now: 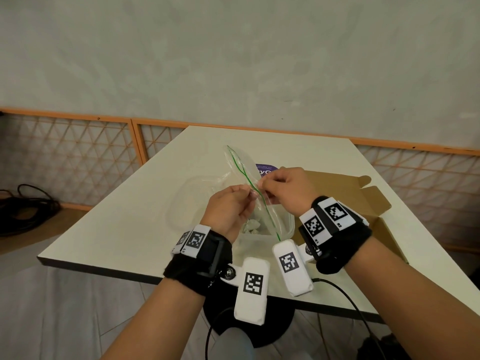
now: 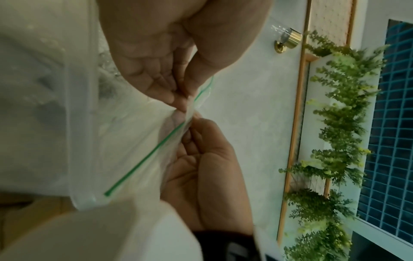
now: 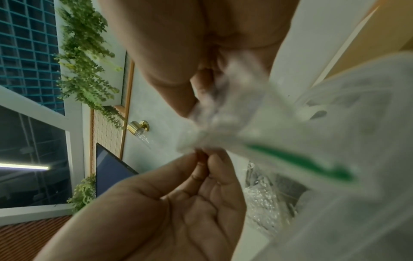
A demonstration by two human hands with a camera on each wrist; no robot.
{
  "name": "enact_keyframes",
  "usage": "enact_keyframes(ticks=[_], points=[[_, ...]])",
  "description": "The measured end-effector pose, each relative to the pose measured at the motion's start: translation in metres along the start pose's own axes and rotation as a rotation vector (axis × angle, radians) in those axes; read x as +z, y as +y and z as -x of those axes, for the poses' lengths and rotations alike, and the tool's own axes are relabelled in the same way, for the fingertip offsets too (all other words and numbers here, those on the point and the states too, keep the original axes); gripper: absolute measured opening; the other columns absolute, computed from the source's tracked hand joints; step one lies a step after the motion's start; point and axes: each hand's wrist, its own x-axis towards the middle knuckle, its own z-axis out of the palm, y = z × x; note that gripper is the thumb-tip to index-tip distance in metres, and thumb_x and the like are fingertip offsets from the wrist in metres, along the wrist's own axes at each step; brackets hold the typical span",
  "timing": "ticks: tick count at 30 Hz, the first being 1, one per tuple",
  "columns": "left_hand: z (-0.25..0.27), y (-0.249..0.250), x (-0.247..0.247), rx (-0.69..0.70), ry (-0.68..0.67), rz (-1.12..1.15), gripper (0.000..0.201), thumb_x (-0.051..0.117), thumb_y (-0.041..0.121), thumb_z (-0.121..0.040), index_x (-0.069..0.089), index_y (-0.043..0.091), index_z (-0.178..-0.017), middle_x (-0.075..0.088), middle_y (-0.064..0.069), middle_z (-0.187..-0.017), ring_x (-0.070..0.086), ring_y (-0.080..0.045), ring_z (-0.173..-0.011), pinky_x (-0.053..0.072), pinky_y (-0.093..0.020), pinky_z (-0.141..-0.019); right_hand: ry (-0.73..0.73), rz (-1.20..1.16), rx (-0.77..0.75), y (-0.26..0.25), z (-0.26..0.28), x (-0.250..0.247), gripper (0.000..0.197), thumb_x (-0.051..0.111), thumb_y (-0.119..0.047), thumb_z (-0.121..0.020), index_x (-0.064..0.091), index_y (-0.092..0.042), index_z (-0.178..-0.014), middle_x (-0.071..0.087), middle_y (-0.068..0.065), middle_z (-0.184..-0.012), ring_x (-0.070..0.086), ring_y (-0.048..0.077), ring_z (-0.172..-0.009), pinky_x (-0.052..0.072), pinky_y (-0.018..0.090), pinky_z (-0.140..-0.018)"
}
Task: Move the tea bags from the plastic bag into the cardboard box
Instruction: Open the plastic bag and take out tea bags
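A clear plastic zip bag (image 1: 239,165) with a green seal line (image 1: 270,216) stands upright over the middle of the table. My left hand (image 1: 250,194) pinches one lip of its mouth and my right hand (image 1: 263,185) pinches the other, fingertips almost touching. Pale tea bags (image 1: 250,226) lie in its bottom, low behind my left wrist. An open brown cardboard box (image 1: 363,201) lies to the right, partly hidden by my right wrist. In the left wrist view my left hand (image 2: 181,104) and right hand (image 2: 190,123) meet on the bag (image 2: 134,132).
A clear plastic tub (image 1: 181,203) sits on the cream table (image 1: 130,216) under and around the bag. A purple round label (image 1: 266,168) lies behind my hands. The table's near edge (image 1: 104,267) is close. Black cables (image 1: 28,203) lie on the floor at left.
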Motion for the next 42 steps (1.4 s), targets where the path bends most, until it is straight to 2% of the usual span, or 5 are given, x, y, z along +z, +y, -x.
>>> enact_keyframes(ticks=[10, 18, 32, 37, 42], points=[[0.006, 0.004, 0.002, 0.178, 0.039, -0.248, 0.020, 0.052, -0.003, -0.090, 0.059, 0.004, -0.073, 0.061, -0.007, -0.066, 0.060, -0.012, -0.063, 0.055, -0.019, -0.065, -0.058, 0.168, -0.078, 0.000, 0.000, 0.001, 0.021, 0.055, -0.008, -0.087, 0.062, -0.016, -0.068, 0.064, 0.013, -0.069, 0.059, 0.023, -0.066, 0.055, 0.045, -0.077], [0.008, 0.013, 0.007, 0.161, -0.031, -0.393, 0.023, 0.054, 0.022, -0.095, 0.057, 0.011, -0.074, 0.063, 0.003, -0.061, 0.065, -0.015, -0.060, 0.055, -0.029, -0.069, -0.063, 0.431, -0.174, -0.011, -0.002, -0.005, 0.007, 0.066, -0.016, -0.081, 0.072, -0.014, -0.078, 0.066, -0.002, -0.068, 0.063, 0.017, -0.070, 0.054, 0.035, -0.077], [-0.002, 0.009, -0.012, 0.117, -0.124, -0.160, 0.028, 0.045, 0.010, -0.098, 0.048, 0.014, -0.071, 0.066, -0.012, -0.090, 0.060, -0.013, -0.069, 0.053, -0.022, -0.066, -0.001, -0.258, 0.164, -0.006, -0.007, -0.024, 0.011, 0.061, 0.005, -0.084, 0.060, 0.000, -0.074, 0.067, 0.016, -0.076, 0.068, 0.025, -0.068, 0.059, 0.030, -0.068], [-0.002, 0.018, -0.018, 0.013, -0.162, 0.142, 0.030, 0.038, 0.013, -0.100, 0.050, 0.012, -0.073, 0.069, -0.001, -0.072, 0.068, -0.011, -0.071, 0.053, -0.030, -0.082, 0.104, -0.222, 0.207, 0.005, -0.006, -0.035, 0.016, 0.054, 0.002, -0.089, 0.054, -0.005, -0.075, 0.063, 0.015, -0.073, 0.064, 0.019, -0.052, 0.057, 0.025, -0.051], [0.002, 0.025, -0.020, -0.014, -0.199, 0.071, 0.015, 0.050, 0.018, -0.086, 0.045, 0.012, -0.073, 0.041, 0.003, -0.053, 0.048, -0.014, -0.052, 0.045, -0.033, -0.062, 0.115, -0.442, 0.320, 0.006, -0.013, -0.048, 0.014, 0.043, -0.002, -0.096, 0.050, -0.006, -0.085, 0.066, 0.019, -0.077, 0.070, 0.023, -0.056, 0.058, 0.029, -0.053]])
